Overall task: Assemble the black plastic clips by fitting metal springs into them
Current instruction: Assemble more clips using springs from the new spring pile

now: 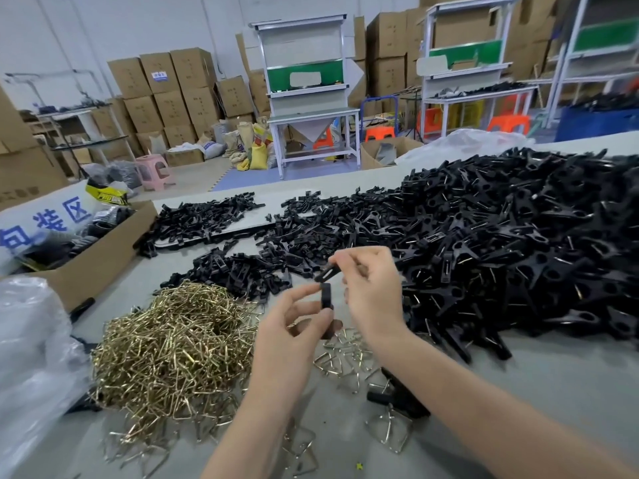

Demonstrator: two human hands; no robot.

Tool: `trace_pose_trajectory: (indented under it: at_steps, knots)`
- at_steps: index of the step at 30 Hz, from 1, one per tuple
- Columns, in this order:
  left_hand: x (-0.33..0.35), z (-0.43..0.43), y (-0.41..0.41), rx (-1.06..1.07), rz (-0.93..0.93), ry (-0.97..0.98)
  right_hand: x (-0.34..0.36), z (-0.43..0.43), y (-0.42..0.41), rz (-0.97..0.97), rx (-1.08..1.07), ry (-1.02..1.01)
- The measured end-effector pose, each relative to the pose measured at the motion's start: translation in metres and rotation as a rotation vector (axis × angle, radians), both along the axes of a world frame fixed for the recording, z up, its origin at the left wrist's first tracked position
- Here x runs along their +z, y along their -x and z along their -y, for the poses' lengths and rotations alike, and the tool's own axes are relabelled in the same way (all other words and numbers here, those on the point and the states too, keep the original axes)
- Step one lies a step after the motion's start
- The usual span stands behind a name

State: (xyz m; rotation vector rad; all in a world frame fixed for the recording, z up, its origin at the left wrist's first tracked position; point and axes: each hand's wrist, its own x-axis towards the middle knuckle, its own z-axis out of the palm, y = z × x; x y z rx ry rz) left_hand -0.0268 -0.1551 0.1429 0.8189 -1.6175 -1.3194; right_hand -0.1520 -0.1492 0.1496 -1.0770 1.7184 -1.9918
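Note:
My left hand [294, 337] pinches an upright black plastic clip half [326, 298] between thumb and fingers, above the grey table. Just above and to its right, my right hand [371, 288] pinches a second black clip half [326, 272], tilted, its lower end close to the top of the first. A big heap of brass-coloured metal springs [173, 344] lies left of my hands. Loose springs [345, 354] lie under them. Piles of unassembled black clip halves [242, 267] sit behind the springs.
A large mound of assembled black clips [518, 243] fills the table's right side. A cardboard box [93, 257] with bagged goods stands at the left, with a clear plastic bag [31, 344] in front of it. A few clips [397, 395] lie near my right forearm.

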Motion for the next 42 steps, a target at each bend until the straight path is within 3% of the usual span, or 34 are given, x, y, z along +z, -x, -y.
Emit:
trace_pose_trajectory:
  at_steps: [3,6,9,15,20,25,42]
  knots:
    - [0.001,0.005,-0.003,0.004,-0.143,-0.09,0.004,0.0,0.011,0.108,0.103,0.025]
    - [0.0,0.008,-0.005,0.008,-0.156,-0.108,0.006,0.002,0.018,0.245,0.294,-0.01]
    - [-0.002,0.011,-0.004,0.049,-0.193,-0.182,0.006,0.004,0.026,0.257,0.349,-0.097]
    - [-0.006,0.014,-0.004,0.078,-0.161,-0.097,0.015,0.001,0.038,0.03,0.459,-0.222]
    - [-0.007,0.015,-0.005,0.116,-0.217,-0.138,0.023,-0.003,0.036,-0.076,0.638,-0.32]
    - [-0.008,0.015,-0.005,0.099,-0.147,-0.135,0.022,-0.001,0.03,-0.227,0.588,-0.337]
    - [-0.005,0.015,-0.007,-0.016,-0.161,-0.228,0.027,-0.007,0.024,-0.219,0.574,-0.217]
